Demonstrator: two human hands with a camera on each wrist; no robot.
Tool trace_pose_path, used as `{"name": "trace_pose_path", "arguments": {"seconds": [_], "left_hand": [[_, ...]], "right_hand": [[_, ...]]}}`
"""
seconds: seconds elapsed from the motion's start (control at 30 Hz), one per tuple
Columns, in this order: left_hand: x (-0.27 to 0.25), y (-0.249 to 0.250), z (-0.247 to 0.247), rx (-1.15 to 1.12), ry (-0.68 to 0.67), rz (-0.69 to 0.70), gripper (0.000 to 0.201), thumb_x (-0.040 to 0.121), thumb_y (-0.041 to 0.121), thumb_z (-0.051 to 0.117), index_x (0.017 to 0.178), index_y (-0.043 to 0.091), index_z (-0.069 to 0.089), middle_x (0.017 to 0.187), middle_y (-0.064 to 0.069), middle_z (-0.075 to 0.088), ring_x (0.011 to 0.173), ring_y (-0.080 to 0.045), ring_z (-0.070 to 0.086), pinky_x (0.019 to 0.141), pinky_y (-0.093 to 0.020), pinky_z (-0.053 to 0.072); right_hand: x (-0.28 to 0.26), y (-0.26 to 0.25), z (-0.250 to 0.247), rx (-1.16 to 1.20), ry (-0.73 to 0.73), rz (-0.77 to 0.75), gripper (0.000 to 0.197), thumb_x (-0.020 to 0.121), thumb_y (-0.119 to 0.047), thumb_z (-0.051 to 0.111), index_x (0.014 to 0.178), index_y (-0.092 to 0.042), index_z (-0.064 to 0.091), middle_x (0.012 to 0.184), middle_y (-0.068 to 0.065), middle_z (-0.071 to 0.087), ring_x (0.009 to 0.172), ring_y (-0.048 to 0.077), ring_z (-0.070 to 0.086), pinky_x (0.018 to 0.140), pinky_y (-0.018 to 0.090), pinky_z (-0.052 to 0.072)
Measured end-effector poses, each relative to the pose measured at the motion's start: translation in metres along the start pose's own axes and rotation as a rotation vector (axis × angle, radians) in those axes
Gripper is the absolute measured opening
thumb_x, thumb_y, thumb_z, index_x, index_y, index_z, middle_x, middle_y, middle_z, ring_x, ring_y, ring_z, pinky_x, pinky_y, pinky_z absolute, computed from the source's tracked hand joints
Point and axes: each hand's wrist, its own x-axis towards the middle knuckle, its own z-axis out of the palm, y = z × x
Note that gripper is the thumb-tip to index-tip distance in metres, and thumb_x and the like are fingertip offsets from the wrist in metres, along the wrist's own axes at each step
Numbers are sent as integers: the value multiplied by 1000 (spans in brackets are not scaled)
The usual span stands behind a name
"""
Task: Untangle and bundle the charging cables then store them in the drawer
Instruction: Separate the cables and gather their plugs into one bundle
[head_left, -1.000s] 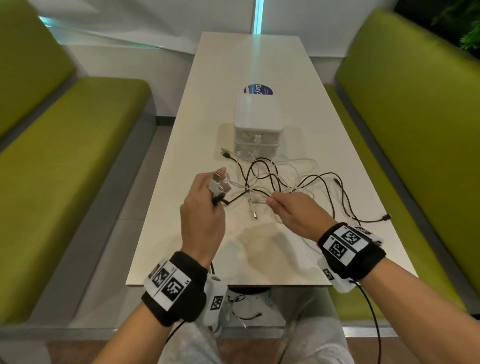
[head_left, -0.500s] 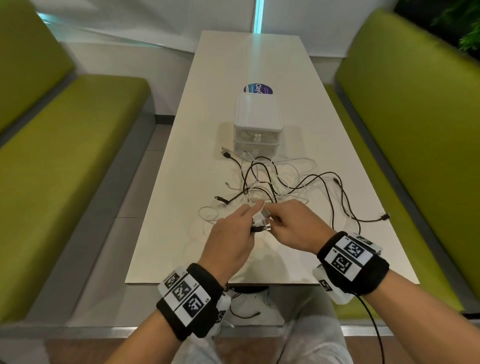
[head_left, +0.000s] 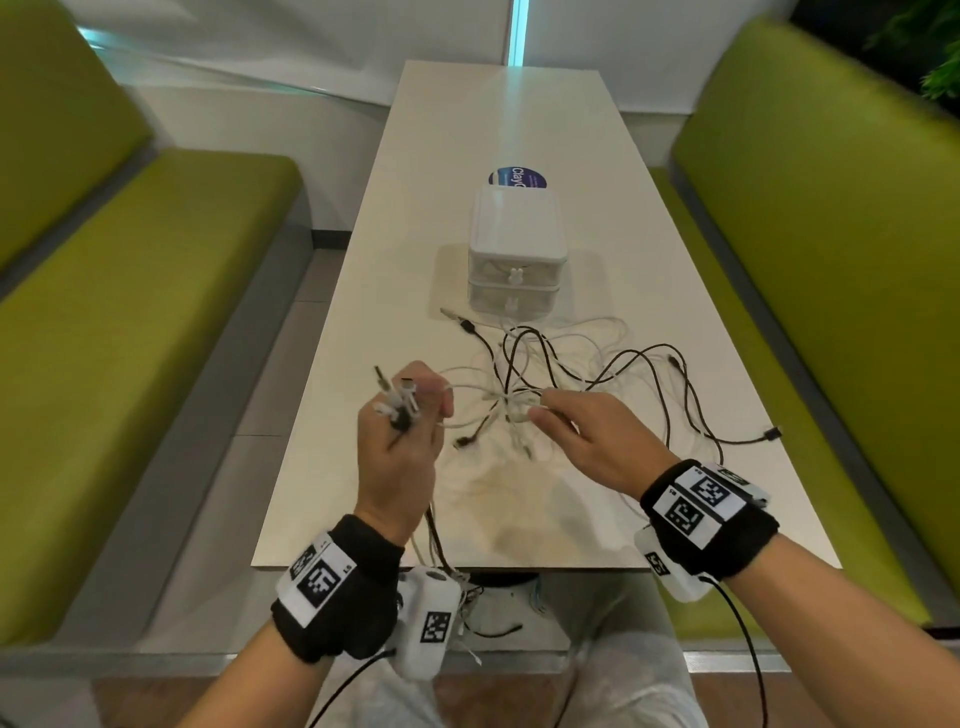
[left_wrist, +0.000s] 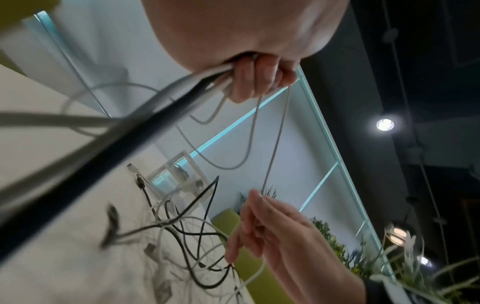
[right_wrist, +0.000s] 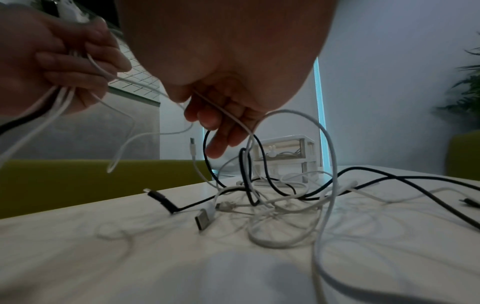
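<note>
Left hand (head_left: 400, 457): raised above table's near left part, fingers curled tight around several cable ends, white and black; plugs (head_left: 397, 402) protruding above fist, cords trailing below wrist past table edge. Same grasp confirmed in left wrist view (left_wrist: 257, 78) and right wrist view (right_wrist: 52, 61).

Right hand (head_left: 587, 441): just right of left hand, thumb and fingertips pinching one white cable (right_wrist: 228, 117); that strand running taut across to left fist. Pinch seen in left wrist view (left_wrist: 272, 230).

Cable tangle (head_left: 571, 374): black and white cords looped over one another on table (head_left: 363, 312), between hands and drawer unit; partly lifted beneath right hand. One black plug (head_left: 772, 433) lying apart near right edge. Loose plugs (right_wrist: 205, 218) resting flat on near side of tangle.

Drawer unit (head_left: 514, 249): white, two stacked drawers, both closed, upright at table centre just beyond tangle. Cords visible through clear drawer fronts in right wrist view (right_wrist: 283, 152).

Round blue sticker (head_left: 517, 177) behind unit. Green benches (head_left: 156, 312) along both sides.
</note>
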Motion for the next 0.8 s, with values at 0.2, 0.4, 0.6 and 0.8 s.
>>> {"name": "trace_pose_path", "arguments": {"seconds": [0.2,0.4,0.6,0.8], "left_hand": [[8,-14,-4,844,-13,16,38,91,-6,47,112,22,59,124,6,61,105,-13,63,89,-41,52],[-8,0,21,784,-233,356,58,86,-3,43,140,18,47,137,3,51,100,-9,64,83,-25,55],[0,-12,27,1241,-363,26,27,91,7,42,112,17,55,101,1,49,81,-27,57,63,-30,33],[1,-13,11,1130,-323,10,14,91,11,46,83,19,53,82,0,64,78,-24,58,61,-29,31]], "right_hand": [[7,-2,2,-46,-54,35,35,103,-40,31,77,-19,43,65,-3,53,60,17,49,60,33,39],[12,-13,6,-120,-79,13,36,98,-40,30,78,-15,46,64,-10,45,58,15,42,56,32,32],[9,-23,12,-228,-126,-177,26,97,-32,46,95,-14,64,86,5,65,73,24,58,60,32,39],[15,-6,14,-231,-114,-142,53,92,-57,20,82,-17,55,77,-4,59,70,20,54,63,40,45]]}}
